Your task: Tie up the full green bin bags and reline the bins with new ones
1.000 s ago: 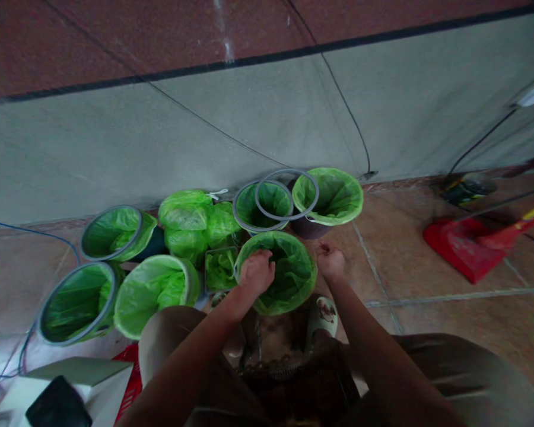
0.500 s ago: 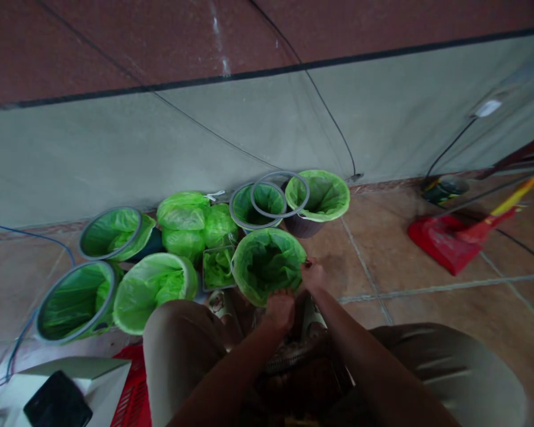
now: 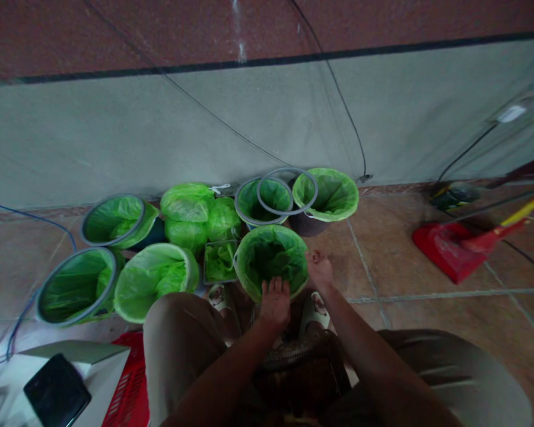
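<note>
A small bin lined with a green plastic bag [image 3: 270, 261] stands on the floor between my feet. My left hand [image 3: 275, 302] rests on its near rim, fingers stretched flat over the folded-down bag. My right hand [image 3: 319, 268] is at the bin's right rim with fingers curled, pinching the bag's edge. A loose grey ring [image 3: 287, 191] lies across the tops of two bins behind it.
Several more green-lined bins [image 3: 153, 281] stand to the left and along the grey wall [image 3: 204, 136], with tied green bags [image 3: 191, 216] among them. A red dustpan [image 3: 449, 252] lies at right. A red crate [image 3: 131, 385] and white box [image 3: 48, 385] are at lower left.
My left hand has left the bin's top, come to the near rim and flattened there. My right hand has stayed at the right rim.
</note>
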{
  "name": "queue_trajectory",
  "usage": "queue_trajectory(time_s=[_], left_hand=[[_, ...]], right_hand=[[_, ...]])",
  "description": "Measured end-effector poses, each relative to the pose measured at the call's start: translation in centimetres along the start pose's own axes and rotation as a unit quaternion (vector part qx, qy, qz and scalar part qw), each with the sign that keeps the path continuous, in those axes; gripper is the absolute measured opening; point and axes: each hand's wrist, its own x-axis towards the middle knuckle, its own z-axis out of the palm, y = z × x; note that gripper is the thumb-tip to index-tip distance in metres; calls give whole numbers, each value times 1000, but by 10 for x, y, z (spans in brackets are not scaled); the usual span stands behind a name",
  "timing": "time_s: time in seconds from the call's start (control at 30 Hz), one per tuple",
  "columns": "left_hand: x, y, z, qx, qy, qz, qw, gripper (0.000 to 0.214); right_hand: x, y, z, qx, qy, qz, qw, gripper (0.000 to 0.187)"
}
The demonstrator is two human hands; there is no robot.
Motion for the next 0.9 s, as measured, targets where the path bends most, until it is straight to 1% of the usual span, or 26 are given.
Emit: queue_trajectory(time_s=[0.07,0.13,0.2,0.27,0.33,0.37,0.43,0.47,0.5,0.53,0.6,0.63,0.7,0.77,0.8,0.83,0.9], left_hand=[[-3,-1,-10,-12,15,-16,1000,56],[-5,-7,-19,-26,39,-46,998,53],[-6,-18,-30,-37,61,-88,994,50],[-7,-31,-43,-39,72,-129,988,48],[-8,-42,-56,-32,72,-147,986,45],[-9,-46,-63,-27,67,-146,987,44],[-11,-49,-72,-14,48,-128,990,40],[-12,-49,-75,-8,35,-111,993,38],[-13,-48,-76,-3,19,-89,996,36],[-14,-46,-76,1,1,-63,998,34],[-15,-42,-71,14,-36,-15,999,30],[-16,-39,-67,25,-51,4,998,28],[-15,-36,-58,50,-66,40,996,26],[-13,-34,-48,68,-65,68,993,24],[-12,-34,-43,74,-63,78,992,23],[-10,-36,-38,79,-60,86,991,23],[-5,-40,-28,89,-61,93,990,22]], right_hand=[[3,-9,-1,-39,-30,10,999,47],[5,-18,2,-79,-71,21,994,41],[6,-23,7,-98,-99,37,990,37],[5,-25,9,-100,-108,51,988,36],[4,-26,7,-96,-111,52,988,40],[3,-26,4,-96,-109,47,988,44],[-1,-26,-8,-110,-98,36,988,58],[-3,-27,-17,-126,-92,25,987,61],[-7,-29,-26,-148,-90,5,985,60],[-11,-30,-36,-172,-95,-27,980,55],[-23,-33,-55,-210,-127,-133,960,40],[-30,-34,-62,-221,-150,-200,943,35],[-42,-33,-72,-236,-197,-326,894,29],[-50,-28,-73,-255,-233,-419,840,24],[-52,-24,-70,-266,-245,-449,817,23],[-52,-20,-66,-276,-253,-470,799,22],[-48,-13,-55,-295,-256,-493,777,24]])
